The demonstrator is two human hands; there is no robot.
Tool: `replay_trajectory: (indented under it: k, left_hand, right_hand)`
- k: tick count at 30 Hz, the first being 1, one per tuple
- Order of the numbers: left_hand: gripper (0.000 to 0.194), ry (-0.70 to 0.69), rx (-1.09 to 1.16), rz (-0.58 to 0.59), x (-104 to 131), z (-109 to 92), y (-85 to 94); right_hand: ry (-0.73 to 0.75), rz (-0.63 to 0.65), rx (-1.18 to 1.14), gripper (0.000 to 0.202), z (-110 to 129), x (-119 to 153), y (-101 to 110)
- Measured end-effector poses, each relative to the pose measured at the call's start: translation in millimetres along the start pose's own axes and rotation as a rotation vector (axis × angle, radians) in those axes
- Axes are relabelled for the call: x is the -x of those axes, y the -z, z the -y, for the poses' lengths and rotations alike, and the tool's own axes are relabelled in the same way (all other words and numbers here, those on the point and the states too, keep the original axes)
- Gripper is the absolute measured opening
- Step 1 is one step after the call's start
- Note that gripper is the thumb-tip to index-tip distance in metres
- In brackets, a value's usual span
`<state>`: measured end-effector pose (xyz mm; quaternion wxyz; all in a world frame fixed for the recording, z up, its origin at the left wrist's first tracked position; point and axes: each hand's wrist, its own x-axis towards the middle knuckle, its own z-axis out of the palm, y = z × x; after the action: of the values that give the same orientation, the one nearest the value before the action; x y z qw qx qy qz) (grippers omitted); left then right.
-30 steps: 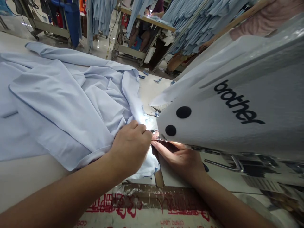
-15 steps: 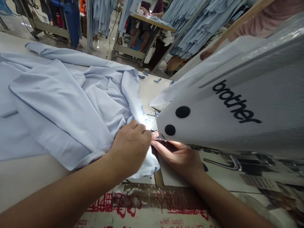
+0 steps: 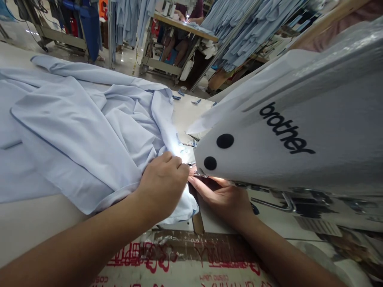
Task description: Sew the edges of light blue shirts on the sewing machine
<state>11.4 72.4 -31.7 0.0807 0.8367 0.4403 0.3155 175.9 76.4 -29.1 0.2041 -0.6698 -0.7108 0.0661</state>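
Pale blue cloth, apparently a garment (image 3: pixel 98 123), spreads in loose folds over the left of the table, and its edge runs in under the head of a white sewing machine (image 3: pixel 269 151) marked "brother". My left hand (image 3: pixel 164 187) is closed on the cloth close to the lit needle area. Just right of it, my right hand (image 3: pixel 221 199) reaches under the machine head. Its thumb and fingers come together at the cloth edge near the presser foot; part of the fingers is hidden by the machine. A cloth end (image 3: pixel 188 207) hangs toward me between the hands.
Small blue scraps (image 3: pixel 196 102) lie on the far side of the white table (image 3: pixel 188 115). A taped carton-like surface with red print (image 3: pixel 179 263) borders the near edge. Beyond, another person sits at a work table (image 3: pixel 185 27) beside racks of hanging light-blue garments (image 3: pixel 251 36).
The view has shifted slightly, and the sewing machine appears a little further left. Both hands keep their places at the cloth. A person's arm at the upper right has withdrawn from view.
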Motion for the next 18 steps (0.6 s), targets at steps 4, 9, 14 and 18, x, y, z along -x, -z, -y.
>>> replay_trajectory:
  k: [4, 9, 14, 18]
  left_hand:
    - [0.01, -0.011, -0.007, 0.005, -0.1, 0.3, 0.0]
    - [0.01, -0.02, -0.027, -0.009, -0.6, 0.0, 0.4]
    - [0.009, -0.018, -0.046, 0.019, -1.0, -0.3, 1.0]
    - [0.009, -0.013, -0.04, 0.013, -0.6, 0.1, 0.4]
  right_hand:
    - [0.032, 0.008, 0.058, 0.035, -2.4, 1.4, -1.0]
    - [0.085, -0.01, 0.103, 0.038, -6.9, 2.8, 0.0]
    - [0.175, 0.034, 0.052, 0.045, -0.5, 2.3, 4.7]
    - [0.181, 0.019, 0.058, 0.043, -0.5, 2.7, 4.2]
